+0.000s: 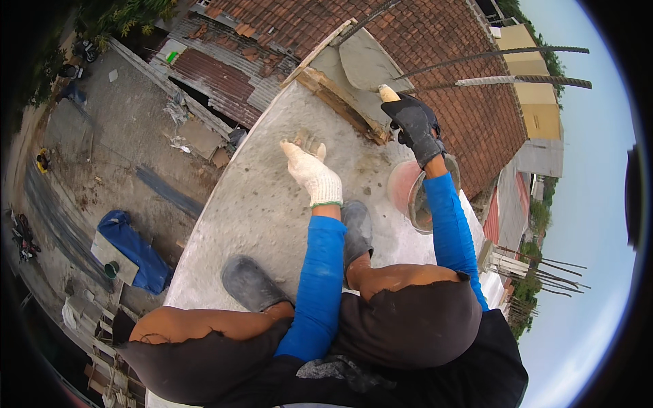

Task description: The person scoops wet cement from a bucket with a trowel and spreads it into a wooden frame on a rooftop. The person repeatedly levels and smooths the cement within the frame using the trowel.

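My left hand (313, 173), in a white knit glove, reaches over the rough grey concrete ledge (255, 194). Its thumb and fingers are apart, with a patch of wet-looking mortar (307, 141) at the fingertips. Farther right, my right hand (416, 126), in a black glove, is closed around a tool with a pale, rounded handle (388, 94); the rest of that tool is hidden or cannot be made out. A worn wooden board (342, 103) lies across the ledge just left of this hand. Below my right wrist stands a tilted, mortar-stained pinkish bucket (403, 187), partly behind my forearm.
My grey shoes (253, 282) rest on the ledge, high above a dirt yard (136, 146). Steel rebars (503, 81) jut out at the upper right. A tiled roof (469, 109) lies beyond. In the yard are a blue tarp (146, 262) and corrugated sheets (218, 78).
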Demonstrator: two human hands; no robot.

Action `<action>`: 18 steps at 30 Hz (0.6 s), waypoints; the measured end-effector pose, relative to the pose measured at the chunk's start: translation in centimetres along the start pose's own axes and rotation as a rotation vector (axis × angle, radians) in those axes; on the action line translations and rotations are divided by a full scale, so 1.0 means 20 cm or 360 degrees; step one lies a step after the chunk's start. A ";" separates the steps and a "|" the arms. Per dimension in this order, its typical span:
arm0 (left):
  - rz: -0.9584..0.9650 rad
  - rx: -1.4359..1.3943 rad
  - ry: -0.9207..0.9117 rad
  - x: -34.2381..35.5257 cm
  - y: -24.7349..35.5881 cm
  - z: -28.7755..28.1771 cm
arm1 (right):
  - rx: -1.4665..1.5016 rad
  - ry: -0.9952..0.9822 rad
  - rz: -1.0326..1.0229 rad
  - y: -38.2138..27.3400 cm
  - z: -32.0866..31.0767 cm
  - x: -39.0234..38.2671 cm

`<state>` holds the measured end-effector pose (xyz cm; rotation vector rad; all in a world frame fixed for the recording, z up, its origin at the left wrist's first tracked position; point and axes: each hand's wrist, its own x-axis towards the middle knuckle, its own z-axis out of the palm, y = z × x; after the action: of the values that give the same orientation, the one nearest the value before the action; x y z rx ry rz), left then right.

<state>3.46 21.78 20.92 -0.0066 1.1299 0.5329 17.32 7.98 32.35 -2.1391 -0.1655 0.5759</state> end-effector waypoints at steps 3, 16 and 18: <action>0.0003 0.0002 0.0064 -0.01 -0.03 0.00 | -0.0091 0.0002 0.0046 -0.04 -0.03 0.05; 0.0018 0.0020 -0.0059 -0.02 0.01 0.00 | -0.0117 0.0278 0.0360 -0.20 0.10 -0.25; 0.0038 0.0027 -0.0055 -0.01 0.02 -0.01 | -0.0030 0.0200 0.0293 -0.18 0.14 -0.24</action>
<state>3.03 21.97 21.10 0.0306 1.1020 0.5429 12.04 10.63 35.36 -2.2158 0.0970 0.5450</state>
